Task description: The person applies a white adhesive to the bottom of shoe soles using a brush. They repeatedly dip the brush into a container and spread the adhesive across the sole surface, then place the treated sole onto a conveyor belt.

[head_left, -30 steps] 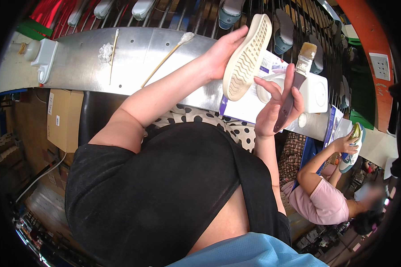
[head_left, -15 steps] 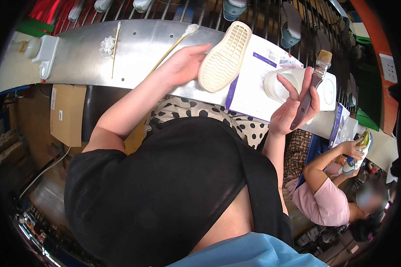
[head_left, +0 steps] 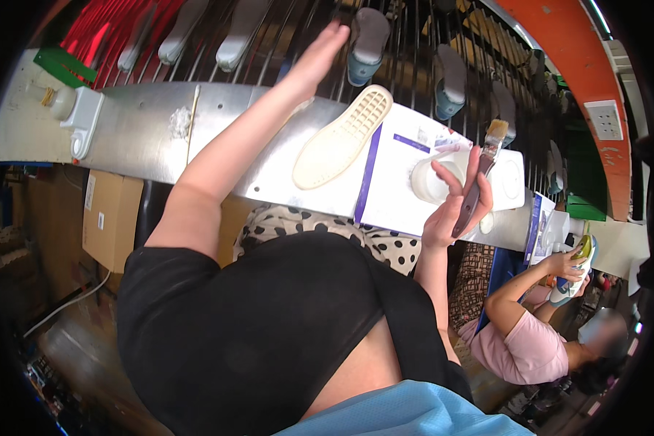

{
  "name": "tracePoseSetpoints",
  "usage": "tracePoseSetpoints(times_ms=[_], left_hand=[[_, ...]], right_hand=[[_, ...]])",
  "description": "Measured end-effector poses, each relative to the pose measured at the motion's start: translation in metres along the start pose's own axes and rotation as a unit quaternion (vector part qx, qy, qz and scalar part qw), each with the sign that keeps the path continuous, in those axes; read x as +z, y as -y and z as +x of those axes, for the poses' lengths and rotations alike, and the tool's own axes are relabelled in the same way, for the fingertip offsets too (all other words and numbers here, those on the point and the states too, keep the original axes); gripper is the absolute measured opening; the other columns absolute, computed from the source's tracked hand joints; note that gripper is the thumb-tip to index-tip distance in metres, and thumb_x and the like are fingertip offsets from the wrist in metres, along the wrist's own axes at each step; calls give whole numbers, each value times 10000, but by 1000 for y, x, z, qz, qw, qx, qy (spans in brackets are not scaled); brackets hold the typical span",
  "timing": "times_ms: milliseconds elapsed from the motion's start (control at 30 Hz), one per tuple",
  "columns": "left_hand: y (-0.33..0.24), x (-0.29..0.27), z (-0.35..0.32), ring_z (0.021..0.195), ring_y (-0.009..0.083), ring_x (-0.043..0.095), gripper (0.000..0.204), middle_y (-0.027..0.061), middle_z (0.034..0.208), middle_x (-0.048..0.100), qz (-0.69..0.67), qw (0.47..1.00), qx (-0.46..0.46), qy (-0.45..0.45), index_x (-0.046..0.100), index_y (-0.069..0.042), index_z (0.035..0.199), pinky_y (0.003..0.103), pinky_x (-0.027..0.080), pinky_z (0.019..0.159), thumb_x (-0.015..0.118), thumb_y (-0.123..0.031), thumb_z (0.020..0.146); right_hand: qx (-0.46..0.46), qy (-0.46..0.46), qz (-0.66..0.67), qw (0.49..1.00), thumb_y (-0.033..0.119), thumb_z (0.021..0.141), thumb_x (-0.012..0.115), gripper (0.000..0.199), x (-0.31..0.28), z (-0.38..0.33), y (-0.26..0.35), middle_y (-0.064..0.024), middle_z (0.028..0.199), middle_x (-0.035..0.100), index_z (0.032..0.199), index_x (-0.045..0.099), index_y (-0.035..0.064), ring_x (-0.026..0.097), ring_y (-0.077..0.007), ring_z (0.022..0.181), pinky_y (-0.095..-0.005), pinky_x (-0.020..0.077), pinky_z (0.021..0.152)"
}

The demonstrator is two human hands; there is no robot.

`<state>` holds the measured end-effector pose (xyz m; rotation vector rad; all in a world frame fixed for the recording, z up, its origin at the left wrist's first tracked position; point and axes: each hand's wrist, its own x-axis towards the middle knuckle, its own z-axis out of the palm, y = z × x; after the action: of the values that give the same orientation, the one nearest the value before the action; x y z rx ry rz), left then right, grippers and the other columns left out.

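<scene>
The left hand (head_left: 320, 54) reaches out flat and empty over the rack (head_left: 414, 65). The right hand (head_left: 458, 200) grips a brush (head_left: 483, 171) upright beside a cup (head_left: 432, 178). The sole (head_left: 341, 138) lies on the table (head_left: 138, 134).

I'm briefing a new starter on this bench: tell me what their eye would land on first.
First, the cream rubber shoe sole lying tread-up on the grey metal worktop, partly over a white sheet. Next, the right hand holding a flat bristle brush upright beside a pale round pot. The left hand reaches open toward the dark wire rack of soles behind.
</scene>
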<state>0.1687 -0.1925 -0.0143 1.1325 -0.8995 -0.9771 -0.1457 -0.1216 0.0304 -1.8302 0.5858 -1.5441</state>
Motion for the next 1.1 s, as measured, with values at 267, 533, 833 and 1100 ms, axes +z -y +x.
tracePoseSetpoints(times_ms=[267,533,833,1100], left_hand=[[117,64,154,1535,439,70,974,289,1647,78,623,772,84,-96,165,-206,1624,690,99,1159,402,-798,887],[85,5,176,1480,519,213,913,331,1589,261,704,634,182,-262,248,-76,1594,601,176,1202,414,-702,951],[25,-61,-120,1538,441,85,1113,205,1627,274,532,828,154,86,177,-118,1614,621,74,1210,761,-576,784],[29,-22,-208,1526,408,189,1108,217,1567,386,497,859,89,79,238,-35,1580,600,98,1220,864,-348,721]], right_hand=[[47,-39,-79,995,241,1043,458,429,-24,-14,4,-346,1525,377,1407,325,57,708,-386,1010,-382,559,850],[35,-63,-81,994,295,1047,490,464,-33,-19,3,-357,1508,395,1411,340,49,719,-384,962,-354,561,776],[73,-61,-56,994,195,1048,411,428,-28,-29,-2,-361,1497,404,1433,308,38,715,-401,973,-368,566,791],[72,-29,-20,997,269,1071,403,429,-18,-8,-3,-357,1355,549,1394,390,-14,724,-373,960,-348,529,794]])
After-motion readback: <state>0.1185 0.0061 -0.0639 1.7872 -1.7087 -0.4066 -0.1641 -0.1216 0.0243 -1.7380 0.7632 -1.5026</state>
